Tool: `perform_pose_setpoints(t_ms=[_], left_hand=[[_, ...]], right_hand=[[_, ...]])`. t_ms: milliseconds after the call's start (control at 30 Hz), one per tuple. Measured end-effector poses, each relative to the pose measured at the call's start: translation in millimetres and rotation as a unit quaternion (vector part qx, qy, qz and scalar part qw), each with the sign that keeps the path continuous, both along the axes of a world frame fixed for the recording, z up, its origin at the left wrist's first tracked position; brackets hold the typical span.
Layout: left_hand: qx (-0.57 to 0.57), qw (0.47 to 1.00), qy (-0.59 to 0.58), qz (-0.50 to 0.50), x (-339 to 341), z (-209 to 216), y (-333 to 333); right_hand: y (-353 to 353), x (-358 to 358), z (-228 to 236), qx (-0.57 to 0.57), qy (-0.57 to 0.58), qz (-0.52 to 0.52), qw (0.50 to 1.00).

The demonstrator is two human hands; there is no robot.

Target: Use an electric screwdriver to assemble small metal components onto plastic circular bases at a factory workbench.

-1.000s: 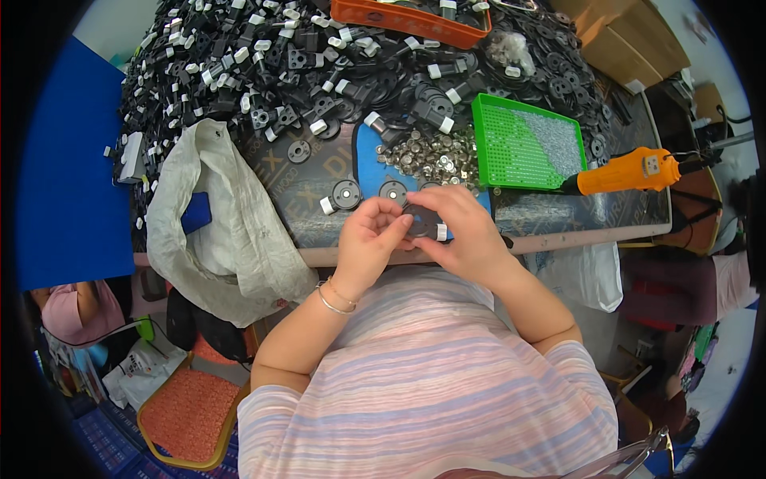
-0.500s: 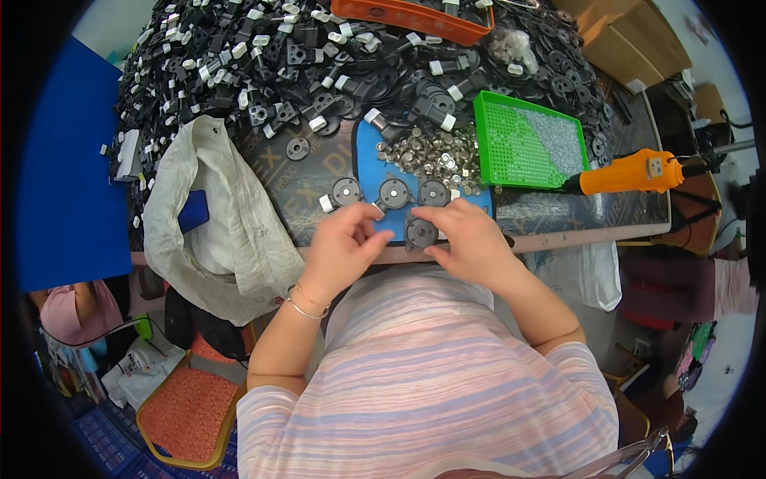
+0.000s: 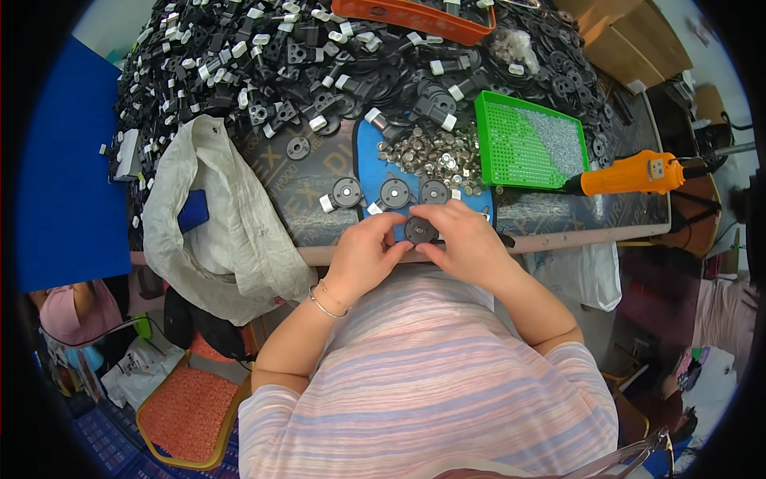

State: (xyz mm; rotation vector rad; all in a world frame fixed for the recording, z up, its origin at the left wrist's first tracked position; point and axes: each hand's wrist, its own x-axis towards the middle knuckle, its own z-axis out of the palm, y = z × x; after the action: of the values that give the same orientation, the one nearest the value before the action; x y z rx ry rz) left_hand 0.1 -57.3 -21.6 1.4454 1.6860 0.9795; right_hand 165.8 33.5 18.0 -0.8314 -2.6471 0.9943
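Black disc [image 3: 420, 230] between two bare hands, at the near edge of a blue mat [image 3: 372, 164].
The right hand's [image 3: 464, 239] fingers and thumb grasp its rim; the left hand's [image 3: 363, 249] fingers curl at its left side, whether gripping cannot be told. Its round face points upward; any long axis is hidden. Pale printed lettering [image 3: 339, 166] marks the dark tabletop [image 3: 315, 219].
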Motion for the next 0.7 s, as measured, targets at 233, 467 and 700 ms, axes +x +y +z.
perform_pose_setpoints(t_ms=[233,467,700], left_hand=[[-0.042,0.999,-0.014,0.001,-4.6,8.7,-1.0],[-0.001,1.000,0.003,-0.012,-1.9,1.5,0.0],[-0.002,1.000,0.008,-0.019,-2.8,4.4,1.0]], right_hand=[[-2.1,0.1,1.8,0.040,-0.029,0.010,0.999],[-2.3,-3.4,6.6,0.047,-0.026,0.002,0.999],[-0.5,-3.3,3.2,0.022,-0.015,0.013,1.000]])
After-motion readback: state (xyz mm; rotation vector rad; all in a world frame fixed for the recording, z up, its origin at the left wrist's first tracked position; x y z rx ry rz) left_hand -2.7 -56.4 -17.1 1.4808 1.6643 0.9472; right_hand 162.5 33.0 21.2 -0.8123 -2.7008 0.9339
